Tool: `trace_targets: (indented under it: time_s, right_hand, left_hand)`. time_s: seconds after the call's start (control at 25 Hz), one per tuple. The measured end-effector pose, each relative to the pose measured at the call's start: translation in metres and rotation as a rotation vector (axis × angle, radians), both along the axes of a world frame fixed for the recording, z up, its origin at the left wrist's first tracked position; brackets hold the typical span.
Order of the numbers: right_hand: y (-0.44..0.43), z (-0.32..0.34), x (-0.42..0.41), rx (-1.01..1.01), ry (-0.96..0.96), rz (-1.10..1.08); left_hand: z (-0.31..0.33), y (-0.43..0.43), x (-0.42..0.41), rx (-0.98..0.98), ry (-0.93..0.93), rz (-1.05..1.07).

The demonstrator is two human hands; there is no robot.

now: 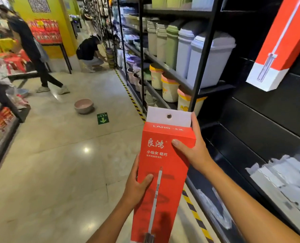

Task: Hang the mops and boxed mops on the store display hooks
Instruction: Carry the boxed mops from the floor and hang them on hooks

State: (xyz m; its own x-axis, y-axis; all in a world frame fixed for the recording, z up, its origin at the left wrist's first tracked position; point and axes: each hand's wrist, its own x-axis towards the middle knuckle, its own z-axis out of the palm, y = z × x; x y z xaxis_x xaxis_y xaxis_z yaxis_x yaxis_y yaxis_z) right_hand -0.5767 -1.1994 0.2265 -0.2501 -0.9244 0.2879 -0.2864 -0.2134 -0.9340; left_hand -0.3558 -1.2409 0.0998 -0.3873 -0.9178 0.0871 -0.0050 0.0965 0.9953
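A tall red boxed mop [163,163] stands upright in front of me, with a white tab and a metal eyelet at its top. My left hand [137,186] grips its left edge, thumb across the front. My right hand [193,148] grips the upper right corner, thumb on the front and fingers behind. A second red and white boxed mop [279,44] hangs tilted against the black display panel [268,113] at the upper right. No hook is plainly visible.
Black shelving [205,50] to the right holds several lidded bins and buckets. White packaged goods [286,179] lie on the low shelf. A pink basin [84,106] sits on the floor. One person crouches [89,51] down the aisle and another walks [31,50] at left.
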Motion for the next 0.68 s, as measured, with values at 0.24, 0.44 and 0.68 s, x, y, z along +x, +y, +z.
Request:
trace_targets:
  time_s: [0.24, 0.44, 0.68]
  right_hand:
    - [-0.068, 0.002, -0.096, -0.048, 0.031, -0.232]
    - [-0.111, 0.013, -0.193, -0.031, 0.041, -0.336]
    - [-0.153, 0.034, -0.291, -0.043, 0.079, -0.373]
  left_hand:
    - [0.006, -0.105, -0.106, 0.014, 0.023, -0.167]
    - [0.010, -0.170, -0.214, 0.012, -0.008, -0.238]
    - [0.021, -0.227, -0.326, -0.021, 0.017, -0.334]
